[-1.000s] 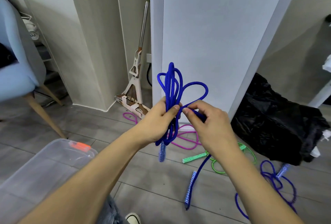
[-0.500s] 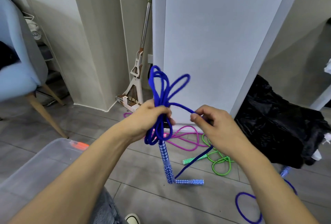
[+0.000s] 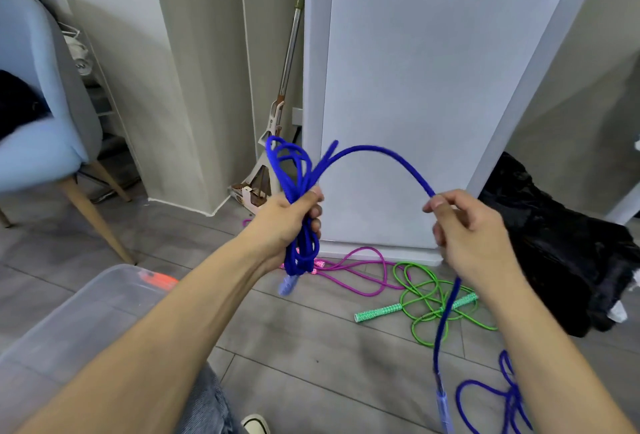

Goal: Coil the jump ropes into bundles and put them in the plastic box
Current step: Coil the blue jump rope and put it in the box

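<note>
While the left hand (image 3: pixel 294 215) clenches the coiled loops of the blue rope (image 3: pixel 298 173), its fingers (image 3: pixel 316 211) wrapped around the bundle's middle, the right hand (image 3: pixel 467 229) pinches the free strand between thumb and fingers (image 3: pixel 438 203); the rest hangs toward the floor (image 3: pixel 311 347). The box (image 3: pixel 86 312) sits lower left.

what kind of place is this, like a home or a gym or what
Most likely a home, in a hallway or utility corner: a mop leans by the wall, a blue upholstered chair stands at left, and a tall white appliance-like panel rises above the grey tile floor.
</note>
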Demonstrator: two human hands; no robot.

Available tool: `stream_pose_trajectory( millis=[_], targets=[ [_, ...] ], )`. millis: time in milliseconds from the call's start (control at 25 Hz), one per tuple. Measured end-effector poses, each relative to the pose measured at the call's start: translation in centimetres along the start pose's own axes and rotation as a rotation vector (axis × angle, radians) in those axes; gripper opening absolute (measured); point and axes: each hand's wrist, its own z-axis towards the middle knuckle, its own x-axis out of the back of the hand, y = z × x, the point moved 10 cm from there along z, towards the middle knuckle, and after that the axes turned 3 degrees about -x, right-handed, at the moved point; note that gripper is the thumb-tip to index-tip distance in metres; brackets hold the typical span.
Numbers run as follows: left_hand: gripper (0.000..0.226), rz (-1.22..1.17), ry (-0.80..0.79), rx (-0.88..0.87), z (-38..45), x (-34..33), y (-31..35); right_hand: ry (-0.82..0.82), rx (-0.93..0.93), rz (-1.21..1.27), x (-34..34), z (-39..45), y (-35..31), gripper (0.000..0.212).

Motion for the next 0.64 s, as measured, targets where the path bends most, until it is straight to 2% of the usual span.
stream_pose_trajectory(
  millis=[120, 240, 440, 560, 640],
  targets=[
    [0.024, 0.063, -0.147, 0.075, -1.2, -2.9, -1.7, -0.029, 0.103, -0.077, -3.9, -1.4, -1.9, 0.02],
    [0.027, 0.125, -0.233, 0.109, -2.3, -5.0, -2.6, -0.1, 0.119, -0.207, -6.3, -2.4, -2.0, 0.02],
    [0.03, 0.088, -0.14, 0.064, -2.5, -5.0, -2.0, -0.262, 0.129, -0.341, -7.8, -3.4, -2.2, 0.018],
    [0.024, 0.203, -0.08, -0.035, -2.4, -4.0, -1.2, -0.303, 0.167, -0.35, -8.8, -4.3, -2.6, 0.016],
    [0.019, 0.216, -0.048, -0.034, -2.0, -3.2, -1.1, -0.338, 0.179, -0.342, -9.4, -4.6, -2.9, 0.015]
  ],
)
